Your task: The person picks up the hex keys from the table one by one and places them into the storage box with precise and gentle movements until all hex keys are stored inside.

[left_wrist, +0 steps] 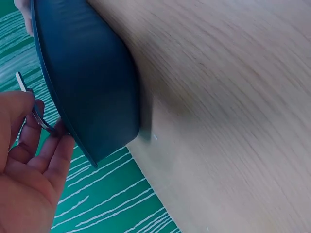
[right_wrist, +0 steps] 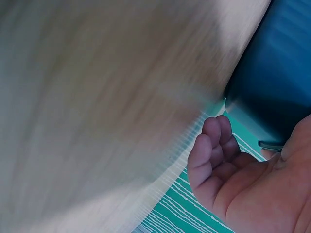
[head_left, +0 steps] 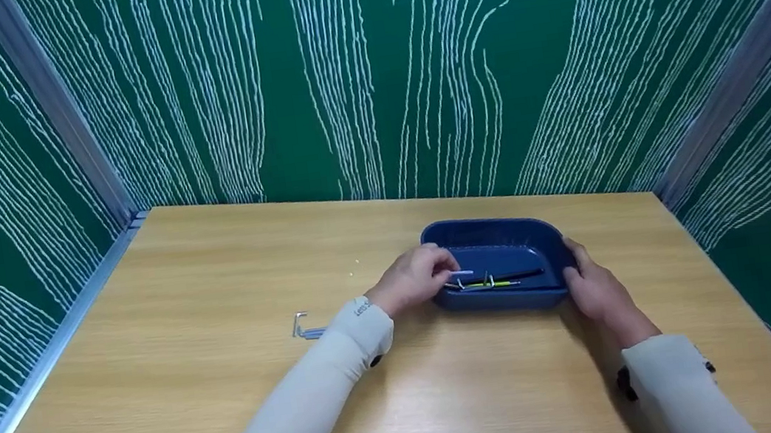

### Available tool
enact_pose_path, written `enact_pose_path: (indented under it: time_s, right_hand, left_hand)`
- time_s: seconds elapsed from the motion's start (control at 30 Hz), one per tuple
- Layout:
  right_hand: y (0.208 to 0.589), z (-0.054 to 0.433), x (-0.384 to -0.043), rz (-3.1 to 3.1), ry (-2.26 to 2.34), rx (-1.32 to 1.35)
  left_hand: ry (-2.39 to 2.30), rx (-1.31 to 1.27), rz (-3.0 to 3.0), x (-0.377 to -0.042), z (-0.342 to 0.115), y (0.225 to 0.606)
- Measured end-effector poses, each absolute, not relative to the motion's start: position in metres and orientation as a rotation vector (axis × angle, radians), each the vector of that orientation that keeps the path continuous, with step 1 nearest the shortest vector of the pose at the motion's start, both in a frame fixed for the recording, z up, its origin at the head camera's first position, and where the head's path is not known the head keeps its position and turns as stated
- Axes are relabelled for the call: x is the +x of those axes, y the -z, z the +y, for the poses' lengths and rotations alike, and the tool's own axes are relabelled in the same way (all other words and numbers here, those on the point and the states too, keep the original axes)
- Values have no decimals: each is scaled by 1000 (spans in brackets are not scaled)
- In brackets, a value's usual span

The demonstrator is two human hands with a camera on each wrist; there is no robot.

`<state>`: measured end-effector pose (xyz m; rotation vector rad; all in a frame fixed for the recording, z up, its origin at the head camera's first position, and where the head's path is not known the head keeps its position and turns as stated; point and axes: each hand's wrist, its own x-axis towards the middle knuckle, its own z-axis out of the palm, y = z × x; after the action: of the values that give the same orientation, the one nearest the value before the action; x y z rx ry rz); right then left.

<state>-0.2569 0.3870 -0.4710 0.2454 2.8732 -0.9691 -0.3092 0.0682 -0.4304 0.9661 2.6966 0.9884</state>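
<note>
A dark blue plastic bin (head_left: 501, 302) stands on the table, right of centre. At its left end my left hand (head_left: 412, 278) pinches a small silver hex key (left_wrist: 38, 114) between thumb and fingers, just over the rim. Inside the bin lie a black pen (head_left: 531, 272), a yellow pen (head_left: 502, 284) and small bent metal pieces. My right hand (head_left: 598, 289) holds the bin's right end, thumb and index finger at the rim. In the right wrist view its other fingers (right_wrist: 199, 155) curl loosely beside the bin wall.
Several L-shaped hex keys (head_left: 311, 333) lie on the wooden table (head_left: 185, 332) left of the bin, partly behind my left sleeve (head_left: 331, 372). Two tiny pale specks sit farther back. Green panels with white lines (head_left: 341, 103) enclose the table's back and sides.
</note>
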Motion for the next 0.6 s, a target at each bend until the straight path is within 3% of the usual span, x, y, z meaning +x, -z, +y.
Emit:
enact_pose_path:
  time_s: [0.6]
  right_hand:
    - [470,385,-255,2810,1043,287]
  left_hand:
    - [-711,882,2913,-312,101,439]
